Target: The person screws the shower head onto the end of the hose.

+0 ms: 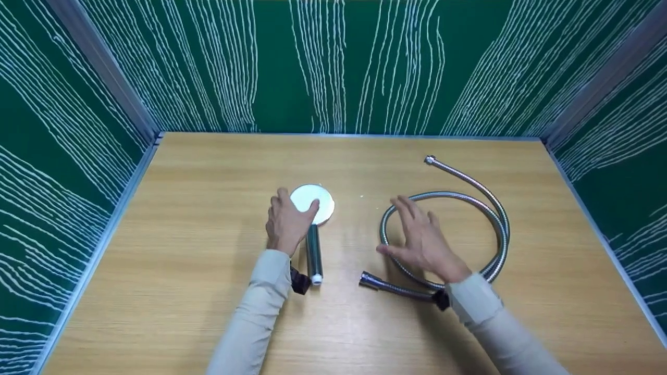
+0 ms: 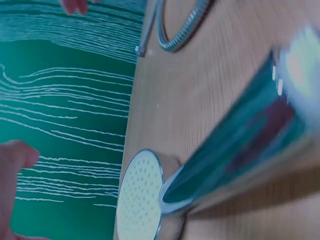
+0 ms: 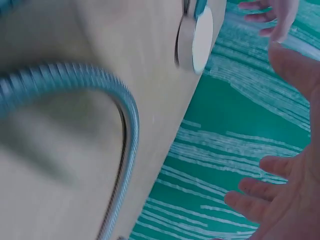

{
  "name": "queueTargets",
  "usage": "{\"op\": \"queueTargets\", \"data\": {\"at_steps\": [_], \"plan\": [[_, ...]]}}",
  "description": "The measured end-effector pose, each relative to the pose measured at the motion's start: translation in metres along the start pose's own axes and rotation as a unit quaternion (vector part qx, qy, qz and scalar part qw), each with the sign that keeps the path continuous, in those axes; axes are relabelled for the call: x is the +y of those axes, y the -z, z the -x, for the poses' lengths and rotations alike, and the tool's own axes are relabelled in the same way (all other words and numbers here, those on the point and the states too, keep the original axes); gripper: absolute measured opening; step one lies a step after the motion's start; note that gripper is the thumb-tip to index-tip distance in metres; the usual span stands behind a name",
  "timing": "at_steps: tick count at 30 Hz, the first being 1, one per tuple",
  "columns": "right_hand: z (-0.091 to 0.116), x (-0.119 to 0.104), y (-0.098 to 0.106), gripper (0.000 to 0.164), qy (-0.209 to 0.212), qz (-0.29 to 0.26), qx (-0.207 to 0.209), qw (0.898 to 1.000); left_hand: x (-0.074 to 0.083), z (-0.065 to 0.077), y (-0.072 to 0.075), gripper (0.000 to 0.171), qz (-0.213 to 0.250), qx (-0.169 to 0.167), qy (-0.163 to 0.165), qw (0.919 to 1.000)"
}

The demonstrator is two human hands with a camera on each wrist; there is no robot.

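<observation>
A hand shower (image 1: 324,208) with a round white face and a chrome handle lies on the wooden table, face up, its threaded end towards the person. Over its head the left hand (image 1: 291,219) hovers, fingers spread and thumb overlapping the white face in the head view. In the left wrist view the shower head (image 2: 140,200) shows its nozzle dots, with the thumb apart from it. To the right, a coiled metal shower hose (image 1: 503,229) lies on the table. Above the coil's left side is the right hand (image 1: 424,245), fingers spread, holding nothing; the right wrist view shows the hose (image 3: 131,125) below it.
The hose's small end fitting (image 1: 430,160) points to the back, and its larger conical connector (image 1: 369,280) lies near the middle front. Green walls (image 1: 281,67) with white wavy lines enclose the wooden table (image 1: 182,219) at the back and both sides. Dark wrist cameras (image 1: 299,281) hang under the sleeves.
</observation>
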State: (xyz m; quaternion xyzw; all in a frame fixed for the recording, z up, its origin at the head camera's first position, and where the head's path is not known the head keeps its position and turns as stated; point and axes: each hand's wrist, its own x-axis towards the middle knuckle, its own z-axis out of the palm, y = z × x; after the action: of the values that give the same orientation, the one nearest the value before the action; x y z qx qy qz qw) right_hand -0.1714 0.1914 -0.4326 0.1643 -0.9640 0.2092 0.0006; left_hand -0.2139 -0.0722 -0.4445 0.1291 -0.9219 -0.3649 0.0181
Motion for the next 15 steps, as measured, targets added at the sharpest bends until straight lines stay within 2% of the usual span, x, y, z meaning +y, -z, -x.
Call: {"op": "queueTargets", "data": {"at_steps": [3,9,12,15], "plan": [[0.008,-0.004,-0.01,0.095,0.01,-0.008,0.003,1.0,-0.005,0.005,-0.005,0.08,0.025,-0.019,0.035,0.9989],[0.016,-0.008,-0.025,0.092,0.024,-0.006,-0.002,1.0,-0.018,0.013,-0.022,0.089,0.091,-0.039,0.081,0.9918],[0.021,-0.009,-0.033,0.093,0.026,-0.012,-0.007,1.0,-0.022,0.017,-0.029,0.091,0.087,-0.048,0.098,0.9902],[0.027,-0.011,-0.042,0.092,0.011,-0.018,-0.01,1.0,-0.023,0.019,-0.034,0.091,0.071,-0.059,0.107,0.99]]}}
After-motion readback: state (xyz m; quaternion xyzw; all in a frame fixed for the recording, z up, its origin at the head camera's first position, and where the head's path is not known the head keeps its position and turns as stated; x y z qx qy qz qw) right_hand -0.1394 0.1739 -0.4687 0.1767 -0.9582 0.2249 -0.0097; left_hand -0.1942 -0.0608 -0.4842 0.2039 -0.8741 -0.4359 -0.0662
